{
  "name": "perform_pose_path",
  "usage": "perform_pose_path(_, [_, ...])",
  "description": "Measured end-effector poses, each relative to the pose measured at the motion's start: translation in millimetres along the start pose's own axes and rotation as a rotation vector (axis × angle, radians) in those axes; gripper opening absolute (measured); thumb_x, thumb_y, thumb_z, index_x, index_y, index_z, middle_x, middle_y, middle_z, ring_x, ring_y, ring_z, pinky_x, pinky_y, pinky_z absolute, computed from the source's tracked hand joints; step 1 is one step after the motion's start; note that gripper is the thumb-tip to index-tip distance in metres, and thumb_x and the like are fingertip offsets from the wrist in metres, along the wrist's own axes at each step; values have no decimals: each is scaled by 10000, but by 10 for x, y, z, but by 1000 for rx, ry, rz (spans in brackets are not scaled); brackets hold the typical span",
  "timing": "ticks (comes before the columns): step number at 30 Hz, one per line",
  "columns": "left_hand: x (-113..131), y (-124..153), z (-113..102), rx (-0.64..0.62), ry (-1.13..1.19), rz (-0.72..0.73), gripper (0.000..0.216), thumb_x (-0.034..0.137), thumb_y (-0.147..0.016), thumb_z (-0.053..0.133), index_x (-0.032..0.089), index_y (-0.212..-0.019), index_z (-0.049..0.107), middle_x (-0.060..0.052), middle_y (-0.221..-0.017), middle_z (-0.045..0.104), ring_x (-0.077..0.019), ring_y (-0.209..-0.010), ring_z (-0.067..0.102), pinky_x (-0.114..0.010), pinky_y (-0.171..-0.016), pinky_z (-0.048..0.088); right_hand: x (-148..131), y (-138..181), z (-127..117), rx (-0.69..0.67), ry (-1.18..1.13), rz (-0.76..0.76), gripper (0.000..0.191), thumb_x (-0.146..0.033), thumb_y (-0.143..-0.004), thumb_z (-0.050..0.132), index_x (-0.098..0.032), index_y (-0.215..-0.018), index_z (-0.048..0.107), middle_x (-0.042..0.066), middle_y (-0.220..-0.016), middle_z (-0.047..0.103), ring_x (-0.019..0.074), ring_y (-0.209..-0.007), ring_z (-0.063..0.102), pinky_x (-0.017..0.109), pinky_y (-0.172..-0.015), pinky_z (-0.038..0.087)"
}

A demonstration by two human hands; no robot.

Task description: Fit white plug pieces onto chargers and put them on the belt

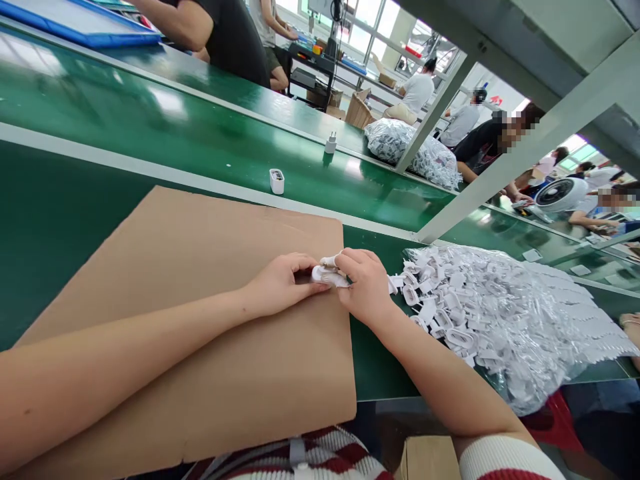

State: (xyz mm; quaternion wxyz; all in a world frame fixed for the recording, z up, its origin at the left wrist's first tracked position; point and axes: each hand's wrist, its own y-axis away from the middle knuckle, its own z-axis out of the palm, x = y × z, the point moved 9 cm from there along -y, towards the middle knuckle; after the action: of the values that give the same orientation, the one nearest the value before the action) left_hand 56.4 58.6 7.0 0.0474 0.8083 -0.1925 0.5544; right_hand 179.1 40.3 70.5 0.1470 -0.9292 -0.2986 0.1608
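White part (324,276), long axis roughly crosswise near right edge of cardboard (210,260); left hand (280,283), right hand (367,283) pinch opposite ends, fingers nearly closed.

From where I sit, I see the left hand (287,287) and right hand (365,283) meeting over a cardboard sheet (235,230), near its right edge. Both pinch a small white part (323,275) (the fingers hide some of it, so I can't make out its full shape). The cardboard lies on a green desk (45,180). Just right of the right hand, I see a clear bag (525,333) spilling white plastic pieces (433,310). Beyond the cardboard, a white charger (277,181) stands upright, and farther off a second plug (331,143) points its prongs up. A blue-rimmed tray (100,39) sits at the far left.
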Motion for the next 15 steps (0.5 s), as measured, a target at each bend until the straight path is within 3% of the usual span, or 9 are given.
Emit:
perform_pose_path(6, [20,23,-9,9,-3,-22,435,630,-782,767,229,-951,764,-37,-968,754,-263,-911,687,-377,-837,567,85,-6,87,-32,-107,63,190,-72,-789,569,-217,-891,637,26,-862,641,208,-870,591,321,-846,425])
perform_pose_path(10, [-96,-191,-19,-50,-15,-132,495,635,-730,793,221,-1001,783,-41,-969,780,-274,-893,705,-373,-797,564,242,42,-82,-29,-155,170,327,-172,-863,667,-209,-1186,633,78,-1121,670,238,-996,610,341,-845,481])
perform_pose_path(12, [-199,-452,-203,67,-80,-184,502,606,-718,798,222,-1042,793,-42,-984,791,-271,-900,714,-360,-804,560,322,100,-274,-50,-12,219,473,-228,-879,720,-201,-1332,588,126,-1282,626,279,-1099,597,382,-883,489])
perform_pose_path(15, [-334,-933,-573,285,-187,-219,486,527,-730,784,214,-1102,781,-49,-1069,794,-266,-968,722,-336,-873,547,484,244,-397,-264,279,312,495,-213,-848,773,-186,-1320,625,145,-1288,636,338,-1145,584,437,-900,478])
